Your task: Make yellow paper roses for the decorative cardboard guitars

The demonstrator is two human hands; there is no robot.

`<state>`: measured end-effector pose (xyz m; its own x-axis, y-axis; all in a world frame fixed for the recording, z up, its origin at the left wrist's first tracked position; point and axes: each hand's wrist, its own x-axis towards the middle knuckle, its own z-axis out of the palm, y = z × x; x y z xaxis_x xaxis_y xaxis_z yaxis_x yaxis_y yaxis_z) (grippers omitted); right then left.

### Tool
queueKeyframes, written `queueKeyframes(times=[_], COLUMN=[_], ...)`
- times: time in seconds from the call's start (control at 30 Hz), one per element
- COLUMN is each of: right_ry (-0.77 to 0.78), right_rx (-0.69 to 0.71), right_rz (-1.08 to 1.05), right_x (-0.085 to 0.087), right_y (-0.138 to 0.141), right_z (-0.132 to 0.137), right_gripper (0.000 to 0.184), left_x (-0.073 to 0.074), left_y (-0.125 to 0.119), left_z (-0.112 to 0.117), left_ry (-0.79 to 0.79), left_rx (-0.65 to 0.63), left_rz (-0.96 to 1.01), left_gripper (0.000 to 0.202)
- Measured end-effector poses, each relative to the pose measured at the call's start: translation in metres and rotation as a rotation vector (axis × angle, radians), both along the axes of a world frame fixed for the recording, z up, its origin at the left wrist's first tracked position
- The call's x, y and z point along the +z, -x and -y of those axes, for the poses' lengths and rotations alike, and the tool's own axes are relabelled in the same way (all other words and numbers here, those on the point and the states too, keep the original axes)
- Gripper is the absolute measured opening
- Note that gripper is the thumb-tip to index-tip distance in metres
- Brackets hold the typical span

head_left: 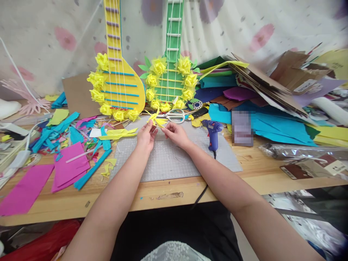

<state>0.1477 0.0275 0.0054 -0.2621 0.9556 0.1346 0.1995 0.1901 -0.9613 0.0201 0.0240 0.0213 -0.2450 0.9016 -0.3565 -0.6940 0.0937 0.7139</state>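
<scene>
Two bare hands are close together in the head view, above the far part of a grey cutting mat point(165, 168). The left hand point(146, 137) pinches a folded yellow paper piece point(154, 119) between thumb and fingers, and the right hand point(176, 133) has its fingertips closed at the right end of that same piece. Just beyond it lie white-handled scissors point(169, 116). Behind stand a yellow guitar shape point(133, 79) and a green guitar shape point(171, 90), both edged with yellow flowers point(97, 79). A blue glue gun point(213, 136) lies to the right; yellow strips point(118, 134) and magenta sheets point(70, 170) lie to the left.
</scene>
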Motion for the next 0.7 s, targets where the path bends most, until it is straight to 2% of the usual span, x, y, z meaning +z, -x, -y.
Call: queueKeyframes(times=[0.2,0.37,0.47,0.57,0.7], right_ry=[-0.063,-0.051,-0.064,-0.054,-0.023], right_rx=[-0.038,-0.078,-0.094,-0.057,-0.012], right_rz=[0.216,0.318,0.327,0.3,0.163], right_x=[0.006,0.007,0.005,0.002,-0.004], right_y=[0.001,0.0,-0.002,-0.006,-0.008], right_z=[0.005,0.003,0.0,-0.003,-0.007], right_gripper=[0.036,0.039,0.043,0.046,0.04], left_x=[0.001,0.003,0.004,0.004,0.002], left_y=[-0.001,0.0,0.001,0.001,0.001], left_z=[0.001,0.001,0.002,0.002,0.001], left_ry=[0.015,0.04,0.077,0.079,0.031], left_rx=[-0.011,-0.051,-0.086,-0.1,-0.08], left_rz=[0.012,0.046,0.066,0.044,-0.013], left_gripper=[0.013,0.01,0.003,0.007,0.008])
